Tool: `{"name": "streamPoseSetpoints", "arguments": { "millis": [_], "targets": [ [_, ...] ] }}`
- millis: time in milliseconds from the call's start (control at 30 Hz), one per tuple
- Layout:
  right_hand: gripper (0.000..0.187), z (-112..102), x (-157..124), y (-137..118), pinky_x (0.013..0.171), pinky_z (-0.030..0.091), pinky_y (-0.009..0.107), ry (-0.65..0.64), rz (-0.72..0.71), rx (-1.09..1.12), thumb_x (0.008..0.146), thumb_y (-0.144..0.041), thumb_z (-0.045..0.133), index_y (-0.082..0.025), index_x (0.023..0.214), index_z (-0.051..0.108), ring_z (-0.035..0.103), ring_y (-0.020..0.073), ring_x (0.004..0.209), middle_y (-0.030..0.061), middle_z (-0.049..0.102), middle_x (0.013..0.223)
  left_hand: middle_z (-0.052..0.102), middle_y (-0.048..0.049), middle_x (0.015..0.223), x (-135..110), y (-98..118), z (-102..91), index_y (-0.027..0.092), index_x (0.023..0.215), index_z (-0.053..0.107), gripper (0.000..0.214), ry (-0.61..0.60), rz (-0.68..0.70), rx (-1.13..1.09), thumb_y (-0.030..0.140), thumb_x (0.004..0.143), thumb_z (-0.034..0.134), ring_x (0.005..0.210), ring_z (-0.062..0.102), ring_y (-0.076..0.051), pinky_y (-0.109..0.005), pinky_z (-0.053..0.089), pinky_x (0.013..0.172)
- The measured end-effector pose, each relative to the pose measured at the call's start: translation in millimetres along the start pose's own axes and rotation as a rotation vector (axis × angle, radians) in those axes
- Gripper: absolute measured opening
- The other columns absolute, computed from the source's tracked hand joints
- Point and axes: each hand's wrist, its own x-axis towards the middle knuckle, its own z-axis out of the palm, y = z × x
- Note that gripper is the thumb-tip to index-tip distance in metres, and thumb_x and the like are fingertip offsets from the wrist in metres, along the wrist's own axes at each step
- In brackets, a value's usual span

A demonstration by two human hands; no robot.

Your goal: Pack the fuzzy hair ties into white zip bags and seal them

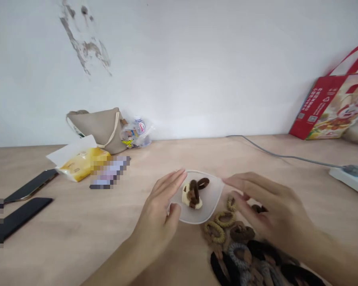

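A shallow translucent white dish [207, 204] lies on the table before me. In it are a cream-and-brown hair tie [186, 194] and a dark brown hair tie [203, 183]. My left hand [164, 206] is at the dish's left side, fingers stretched and thumb apart; its fingertips seem to touch the rim. On the other side my right hand [268, 206] hovers over the loose hair ties, fingers apart, with a fingertip by the dish's right corner. Below it lie yellowish hair ties [214, 231], a brown one [241, 232], a grey one [239, 254] and black ones [223, 267], some partly hidden.
At the left are phones [32, 183], a yellow tissue pack [82, 163] and a beige bag [97, 123]. A clear plastic bag with a bottle [139, 129] stands by the wall. At the right are a red carrier bag [322, 105], a grey cable [268, 151] and a power strip [350, 180].
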Motion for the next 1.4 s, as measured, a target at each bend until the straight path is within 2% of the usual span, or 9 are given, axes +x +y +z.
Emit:
{"name": "streamPoseSetpoints", "arguments": {
  "millis": [200,433,567,667,733,900,1033,1167,1400],
  "targets": [
    [0.011,-1,-38,33,0.043,0.037,0.027,-0.354,0.388,-0.274,0.078,-0.025,0.05,-0.027,0.075,0.06,0.056,0.0153,0.046,-0.003,0.063,0.061,0.051,-0.002,0.136,-7,-3,1.6,0.022,0.132,0.048,0.065,0.018,-0.013,-0.007,0.0,0.071,0.036,0.129,0.042,-0.02,-0.041,0.038,0.107],
    [0.018,15,-60,31,0.046,0.039,0.029,-0.509,0.29,-0.495,0.071,-0.013,0.051,-0.026,0.078,0.063,0.065,0.0236,0.06,0.002,0.068,0.068,0.051,-0.0026,0.136,-6,-3,4.5,0.022,0.132,0.048,0.066,0.023,-0.003,-0.029,0.0,0.071,0.036,0.129,0.042,-0.019,-0.04,0.038,0.107],
    [0.017,11,-53,19,0.051,0.042,0.03,-0.331,0.219,-0.364,0.077,-0.013,0.048,-0.025,0.082,0.06,0.063,0.0199,0.059,0.0002,0.067,0.069,0.052,-0.0024,0.136,-6,-2,5.4,0.022,0.132,0.049,0.067,0.031,-0.011,-0.036,-0.001,0.07,0.035,0.128,0.043,-0.02,-0.041,0.038,0.107],
    [0.014,1,-37,0,0.067,0.046,0.032,-0.106,0.005,-0.145,0.084,-0.015,0.05,-0.023,0.093,0.058,0.063,0.0192,0.074,0.0024,0.068,0.086,0.051,-0.0026,0.136,-7,-1,4.5,0.022,0.132,0.048,0.067,0.027,-0.003,-0.045,-0.001,0.07,0.036,0.129,0.042,-0.02,-0.041,0.037,0.108],
    [0.02,-3,-22,-11,0.079,0.045,0.033,-0.113,-0.112,-0.022,0.086,-0.011,0.049,-0.022,0.101,0.057,0.061,0.0204,0.09,0.0049,0.065,0.103,0.05,-0.0031,0.137,-8,-1,3.7,0.021,0.133,0.047,0.067,0.026,0.007,-0.048,-0.001,0.071,0.036,0.129,0.042,-0.02,-0.04,0.037,0.108],
    [0.021,5,-6,-12,0.071,0.048,0.033,-0.267,-0.057,0.013,0.087,-0.01,0.043,-0.021,0.091,0.06,0.063,0.0192,0.079,0.0047,0.067,0.094,0.049,-0.004,0.138,-7,-3,1.9,0.02,0.133,0.047,0.064,0.002,-0.009,-0.032,0.001,0.073,0.038,0.13,0.041,-0.021,-0.042,0.037,0.108],
    [0.02,12,-29,2,0.055,0.046,0.031,-0.523,0.166,-0.075,0.072,-0.009,0.051,-0.026,0.074,0.061,0.063,0.0192,0.062,-0.0011,0.066,0.072,0.046,-0.0025,0.141,-6,-2,0.6,0.022,0.134,0.046,0.068,-0.044,-0.019,-0.032,0.001,0.07,0.037,0.131,0.039,-0.022,-0.044,0.036,0.108],
    [0.032,15,-45,7,0.058,0.047,0.032,-0.719,0.181,-0.065,0.061,-0.004,0.049,-0.029,0.077,0.061,0.065,0.0215,0.067,-0.003,0.068,0.078,0.045,-0.0021,0.141,-6,-2,0.3,0.023,0.134,0.046,0.07,-0.044,-0.037,-0.04,0.001,0.068,0.037,0.132,0.039,-0.022,-0.044,0.035,0.108],
    [0.017,4,-23,-8,0.051,0.046,0.026,-0.358,0.014,0.053,0.082,-0.011,0.045,-0.023,0.078,0.055,0.062,0.015,0.061,0.0003,0.064,0.075,0.044,-0.0023,0.142,-7,-2,0.6,0.021,0.135,0.044,0.071,-0.062,-0.039,-0.058,0.0,0.068,0.036,0.133,0.037,-0.021,-0.042,0.033,0.11]
  ]
}}
